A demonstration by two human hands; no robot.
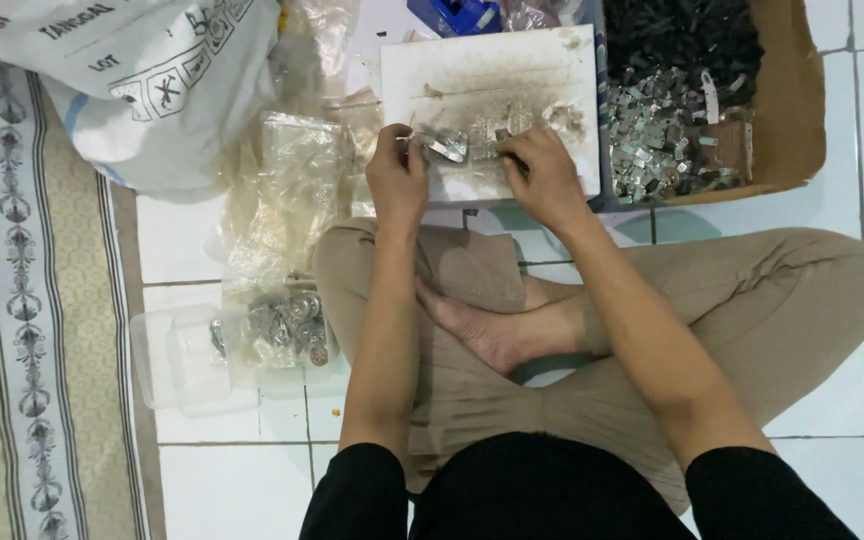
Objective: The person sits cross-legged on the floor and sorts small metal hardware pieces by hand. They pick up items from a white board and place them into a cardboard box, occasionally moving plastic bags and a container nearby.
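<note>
Fingers: my left hand point(398, 172) has its fingertips pinched together on a small folded silvery metal clip point(446, 146); my right hand point(544, 172) is curled, fingertips drawn together over a dark little piece I cannot make out, so I cannot tell whether it is truly gripped.

Landmark: the stained white rectangular board point(552, 70), laid flat on the tiles just beyond my crossed legs.

Clip: it sits over the near edge of the board, sticking out to the right of my left fingertips, toward my right hand, with a small gap between it and the right fingers.

Why held so: I judge both hands meet over the board so it serves as a firm work surface and catches anything that drops.

Loose pile: a few more shiny metal bits point(512, 118) lie on the board just beyond my fingers, close enough to pick up without reaching.

Supply: the brown cardboard tray point(787, 100) touches the board's right side, black parts at its far end, silvery ones nearer, probably kept there as stock.

Finished side: a clear plastic tub point(167, 350) with round metal pieces in it lies well left of the board, by my left knee, beside crumpled clear plastic bags point(287, 190).

Farther left: a large white printed sack point(152, 90) rests beyond the bags.
</note>
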